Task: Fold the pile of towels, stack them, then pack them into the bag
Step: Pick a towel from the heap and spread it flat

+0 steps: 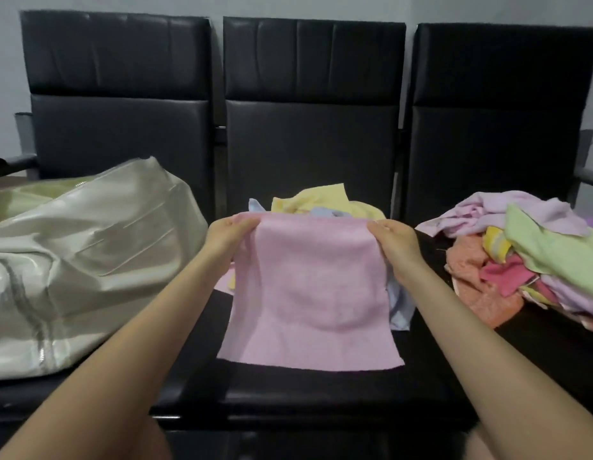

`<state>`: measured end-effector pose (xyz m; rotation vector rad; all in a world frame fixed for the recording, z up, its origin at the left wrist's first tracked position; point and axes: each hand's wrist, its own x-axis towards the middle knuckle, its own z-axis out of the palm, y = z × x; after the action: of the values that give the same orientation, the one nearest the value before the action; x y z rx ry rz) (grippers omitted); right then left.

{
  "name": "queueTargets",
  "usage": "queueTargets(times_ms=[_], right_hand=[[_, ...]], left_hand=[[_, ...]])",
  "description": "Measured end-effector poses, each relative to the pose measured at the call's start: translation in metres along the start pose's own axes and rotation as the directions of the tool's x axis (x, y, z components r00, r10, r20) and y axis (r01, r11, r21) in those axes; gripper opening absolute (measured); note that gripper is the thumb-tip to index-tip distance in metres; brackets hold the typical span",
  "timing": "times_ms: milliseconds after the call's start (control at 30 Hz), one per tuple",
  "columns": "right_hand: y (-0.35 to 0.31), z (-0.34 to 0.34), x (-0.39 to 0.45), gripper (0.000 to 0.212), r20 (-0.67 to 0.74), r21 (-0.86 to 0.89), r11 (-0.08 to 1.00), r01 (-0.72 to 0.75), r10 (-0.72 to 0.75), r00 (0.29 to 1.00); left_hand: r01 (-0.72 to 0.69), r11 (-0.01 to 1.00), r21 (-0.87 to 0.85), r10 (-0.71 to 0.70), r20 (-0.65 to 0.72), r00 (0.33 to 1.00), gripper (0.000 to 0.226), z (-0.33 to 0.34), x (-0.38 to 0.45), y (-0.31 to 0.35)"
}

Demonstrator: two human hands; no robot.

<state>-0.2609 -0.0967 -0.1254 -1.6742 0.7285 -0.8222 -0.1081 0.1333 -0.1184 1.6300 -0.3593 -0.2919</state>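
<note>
A pink towel (310, 293) hangs spread out over the middle black seat. My left hand (228, 235) pinches its upper left corner and my right hand (396, 242) pinches its upper right corner. The towel's lower edge rests on the seat. Behind it lie yellow and light blue towels (321, 199), partly hidden. A loose pile of towels (534, 257) in lilac, green, orange and pink sits on the right seat. A shiny beige bag (79, 260) lies on the left seat.
Three black padded seats (308, 390) stand in a row with tall backrests (313, 94) against a grey wall. Metal armrests show at the far left and far right. My knees show at the bottom edge.
</note>
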Motion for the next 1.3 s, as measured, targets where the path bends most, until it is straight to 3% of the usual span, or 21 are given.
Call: queueTargets(times_ms=[100,167,267,367,567,700,833,933,1067,1167,1300], right_hand=[[0.014,0.013,0.022,0.028,-0.010,-0.095,0.993,0.067,-0.069,0.998],[0.022,0.019,0.034,0.016,-0.012,-0.159,0.983,0.095,-0.098,0.995],[0.042,0.019,0.041,0.023,0.042,-0.379,0.905,0.193,-0.192,0.981],[0.059,0.017,0.041,0.020,0.090,-0.438,0.878,0.192,-0.170,0.981],[0.056,0.012,0.028,0.030,0.068,-0.419,0.886,0.200,-0.190,0.980],[0.056,0.001,0.009,0.041,0.039,-0.616,0.743,0.262,-0.304,0.952],[0.045,-0.003,-0.017,0.033,0.153,-0.561,0.702,0.439,-0.433,0.888],[0.034,-0.003,-0.046,0.010,0.354,-0.432,0.716,0.548,-0.424,0.833],[0.034,0.001,-0.086,0.005,0.708,-0.378,0.684,0.624,-0.221,0.671],[0.046,0.006,-0.105,0.013,0.845,-0.396,0.573,0.718,-0.079,0.530],[0.055,0.008,-0.112,0.010,0.847,-0.385,0.543,0.746,-0.114,0.519]], left_hand=[[-0.075,0.992,0.098,0.086,-0.115,0.990,0.027,0.009,0.031,-0.018],[-0.153,0.972,0.179,0.177,-0.124,0.976,0.035,0.014,0.047,-0.033],[-0.177,0.922,0.344,0.228,-0.112,0.967,0.038,0.021,0.061,-0.061],[-0.154,0.823,0.547,0.246,-0.097,0.964,0.024,0.021,0.062,-0.080],[-0.142,0.784,0.604,0.229,-0.070,0.971,0.037,0.001,0.056,-0.080],[-0.206,0.734,0.648,0.299,-0.036,0.954,0.048,0.002,0.026,-0.068],[-0.423,0.671,0.609,0.448,0.121,0.886,0.040,0.002,-0.018,-0.050],[-0.525,0.607,0.596,0.445,0.292,0.847,0.018,0.002,-0.051,-0.042],[-0.611,0.522,0.595,0.351,0.503,0.790,0.010,0.003,-0.082,-0.044],[-0.641,0.444,0.626,0.206,0.625,0.753,0.011,0.003,-0.090,-0.055],[-0.667,0.405,0.625,0.071,0.706,0.704,0.014,0.003,-0.092,-0.075]])
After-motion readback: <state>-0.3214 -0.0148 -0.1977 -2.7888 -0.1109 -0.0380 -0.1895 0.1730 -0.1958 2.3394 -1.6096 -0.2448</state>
